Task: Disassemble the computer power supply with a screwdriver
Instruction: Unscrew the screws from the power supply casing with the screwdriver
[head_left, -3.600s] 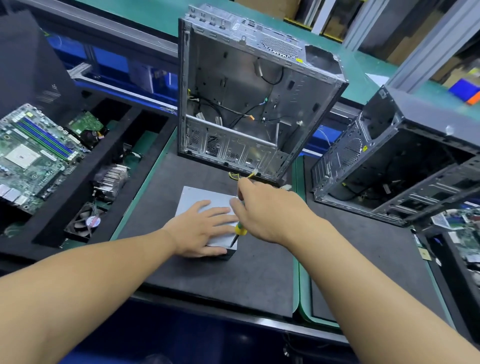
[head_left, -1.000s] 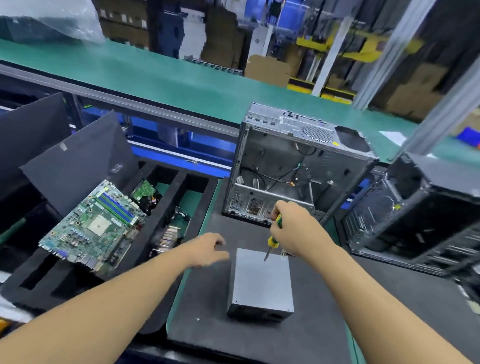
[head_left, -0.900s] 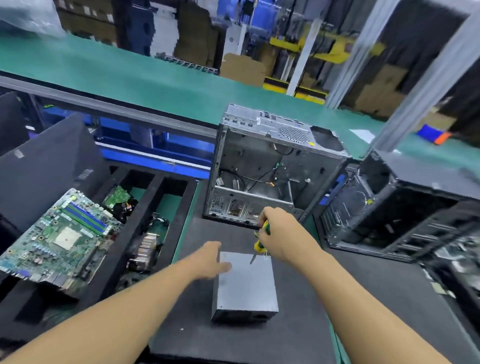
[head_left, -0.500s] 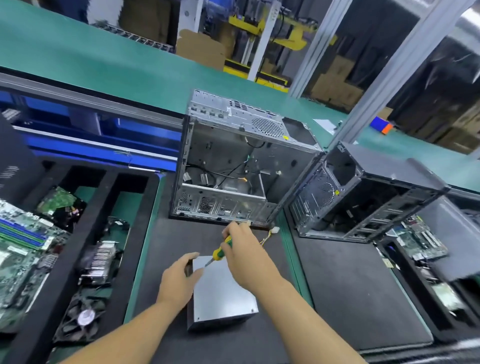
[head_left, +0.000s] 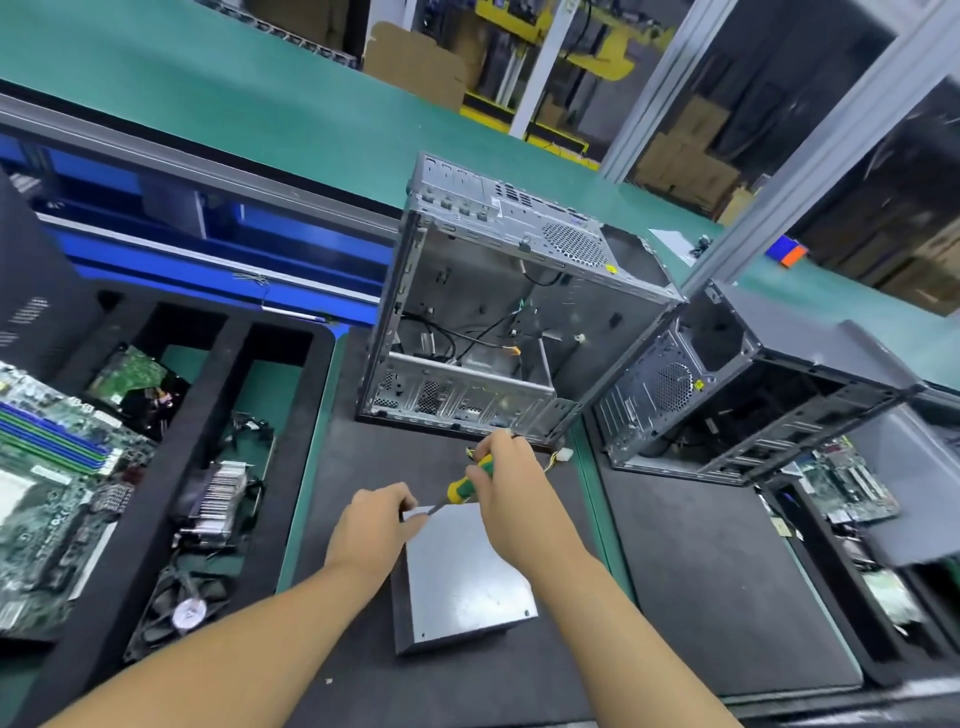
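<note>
I'm looking down at the power supply (head_left: 467, 577), a plain grey metal box lying flat on the black mat (head_left: 358, 457) in the middle of the bench, on the near side of the open silver computer case (head_left: 493, 322) that stands at the mat's far edge. My left hand (head_left: 371, 525) sits at the box's far-left corner with its fingers curled over the edge there, gripping it. My right hand (head_left: 511, 488) is wrapped around the green-and-yellow handle of the screwdriver (head_left: 467, 480), whose shaft slants down and to the left so that the tip meets the top plate right beside my left fingertips; I cannot tell whether the tip is seated in a screw. A small bundle of wires with a pale connector (head_left: 563, 456) pokes out just behind my right hand. To the right, a second, darker case (head_left: 753, 384) rests tilted on its own mat. To the left, a black foam tray (head_left: 140, 499) holds a green motherboard (head_left: 47, 467), a finned heatsink (head_left: 221, 491) and a cooling fan (head_left: 182, 608). A green conveyor belt (head_left: 208, 78) runs behind everything.
</note>
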